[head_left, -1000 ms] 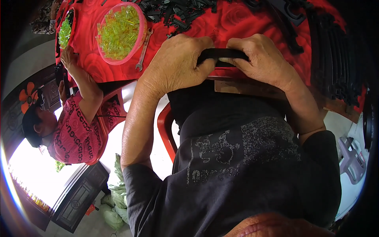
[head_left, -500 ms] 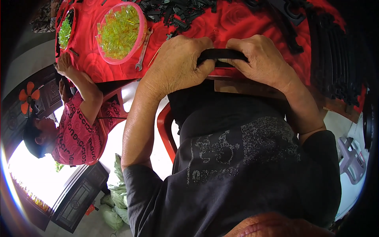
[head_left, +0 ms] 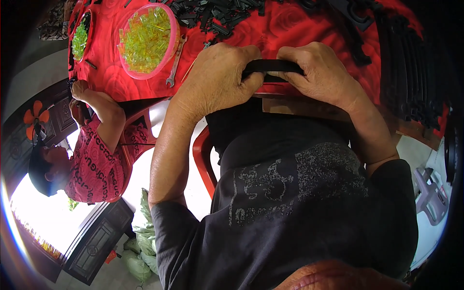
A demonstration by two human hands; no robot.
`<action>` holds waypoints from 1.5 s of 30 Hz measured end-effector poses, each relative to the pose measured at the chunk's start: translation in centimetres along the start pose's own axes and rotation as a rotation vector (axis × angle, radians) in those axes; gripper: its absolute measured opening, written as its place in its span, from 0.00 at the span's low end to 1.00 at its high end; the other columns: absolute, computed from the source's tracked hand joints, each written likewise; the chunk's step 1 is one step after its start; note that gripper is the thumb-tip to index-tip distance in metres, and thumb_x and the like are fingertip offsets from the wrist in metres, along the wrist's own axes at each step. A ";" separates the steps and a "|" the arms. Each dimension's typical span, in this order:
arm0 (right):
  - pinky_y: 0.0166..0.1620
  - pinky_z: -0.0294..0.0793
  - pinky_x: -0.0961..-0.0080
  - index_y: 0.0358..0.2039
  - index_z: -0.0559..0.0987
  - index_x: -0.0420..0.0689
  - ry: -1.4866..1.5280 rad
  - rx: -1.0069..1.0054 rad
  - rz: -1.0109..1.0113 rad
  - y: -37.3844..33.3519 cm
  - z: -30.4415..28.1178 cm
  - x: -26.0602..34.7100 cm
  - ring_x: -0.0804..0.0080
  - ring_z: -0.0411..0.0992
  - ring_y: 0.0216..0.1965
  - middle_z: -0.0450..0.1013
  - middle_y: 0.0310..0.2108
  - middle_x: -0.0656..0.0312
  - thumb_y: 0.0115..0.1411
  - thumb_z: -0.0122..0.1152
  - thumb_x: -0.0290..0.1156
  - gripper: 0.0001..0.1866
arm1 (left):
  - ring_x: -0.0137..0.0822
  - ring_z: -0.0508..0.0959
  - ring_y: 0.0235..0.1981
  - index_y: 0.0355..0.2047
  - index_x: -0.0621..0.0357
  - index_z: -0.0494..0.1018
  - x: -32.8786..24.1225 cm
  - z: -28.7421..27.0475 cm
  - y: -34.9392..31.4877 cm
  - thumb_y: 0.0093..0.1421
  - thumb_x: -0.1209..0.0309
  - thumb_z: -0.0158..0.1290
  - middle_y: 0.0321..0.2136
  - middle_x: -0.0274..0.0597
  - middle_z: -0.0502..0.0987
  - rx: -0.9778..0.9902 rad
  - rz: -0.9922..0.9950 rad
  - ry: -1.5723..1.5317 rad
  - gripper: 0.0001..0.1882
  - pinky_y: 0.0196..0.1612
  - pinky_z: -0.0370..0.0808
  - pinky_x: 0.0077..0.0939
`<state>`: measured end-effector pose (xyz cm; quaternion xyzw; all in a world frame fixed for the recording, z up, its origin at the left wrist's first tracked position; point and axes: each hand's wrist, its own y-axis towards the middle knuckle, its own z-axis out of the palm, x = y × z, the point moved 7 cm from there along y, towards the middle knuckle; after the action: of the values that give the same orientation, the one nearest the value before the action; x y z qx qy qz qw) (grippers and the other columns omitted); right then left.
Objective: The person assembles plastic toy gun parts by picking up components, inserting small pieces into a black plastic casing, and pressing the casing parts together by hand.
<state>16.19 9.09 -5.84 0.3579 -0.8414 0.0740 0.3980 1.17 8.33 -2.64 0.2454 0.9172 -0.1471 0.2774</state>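
Both my hands grip one long black plastic piece (head_left: 273,65) over the near edge of the red tablecloth (head_left: 309,38). My left hand (head_left: 220,75) is closed round its left end, the thumb pressed below it. On its other end my right hand (head_left: 319,72) is closed too, fingers curled over the top. The piece lies level between the hands, its ends hidden by my fingers. Left of my left hand lies an open-end wrench (head_left: 176,65). Beyond it stands a pink basin (head_left: 151,74) full of clear yellow-green pieces (head_left: 147,41).
A heap of small black pieces (head_left: 215,14) lies at the back. Long black parts (head_left: 408,72) are stacked at the right, with another black part (head_left: 355,38) beside them. A co-worker (head_left: 96,154) sits at the left near a dish of green pieces (head_left: 79,41).
My hands and the black piece stay almost in place. The co-worker's hands have drawn back from the table, toward the body, and now show a dark thing at them.
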 end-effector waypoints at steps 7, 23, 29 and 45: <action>0.25 0.69 0.67 0.32 0.80 0.42 0.001 0.014 0.006 0.1 0.1 0.1 0.62 0.73 0.19 0.74 0.19 0.56 0.60 0.70 0.30 0.08 | 0.48 0.76 0.17 0.34 0.61 0.80 0.0 0.0 -0.1 0.57 0.70 0.59 0.15 0.51 0.72 0.002 0.009 -0.002 0.08 0.25 0.72 0.39; 0.31 0.77 0.63 0.35 0.83 0.42 0.052 0.126 0.139 0.2 -0.1 -0.4 0.60 0.77 0.22 0.76 0.18 0.56 0.62 0.67 0.37 0.11 | 0.48 0.77 0.17 0.35 0.61 0.80 -0.2 -0.3 0.1 0.57 0.70 0.58 0.15 0.52 0.73 -0.027 0.018 -0.019 0.08 0.25 0.72 0.39; 0.29 0.74 0.64 0.35 0.83 0.42 0.079 0.121 0.118 0.2 -0.1 -0.5 0.61 0.75 0.19 0.74 0.16 0.56 0.61 0.66 0.34 0.09 | 0.47 0.76 0.17 0.35 0.62 0.80 -0.4 -0.4 0.1 0.58 0.70 0.58 0.15 0.51 0.73 -0.010 0.008 0.003 0.08 0.24 0.72 0.38; 0.30 0.73 0.64 0.39 0.79 0.41 0.067 0.148 0.063 -0.3 -0.6 -0.9 0.58 0.77 0.23 0.77 0.24 0.54 0.62 0.66 0.29 0.08 | 0.54 0.82 0.26 0.33 0.61 0.79 -0.8 -0.8 1.1 0.53 0.68 0.59 0.18 0.52 0.77 0.059 -0.034 0.014 0.10 0.33 0.78 0.48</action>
<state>17.13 9.66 -6.12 0.3572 -0.8306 0.1605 0.3959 2.01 9.26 -1.68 0.2387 0.9185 -0.1768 0.2609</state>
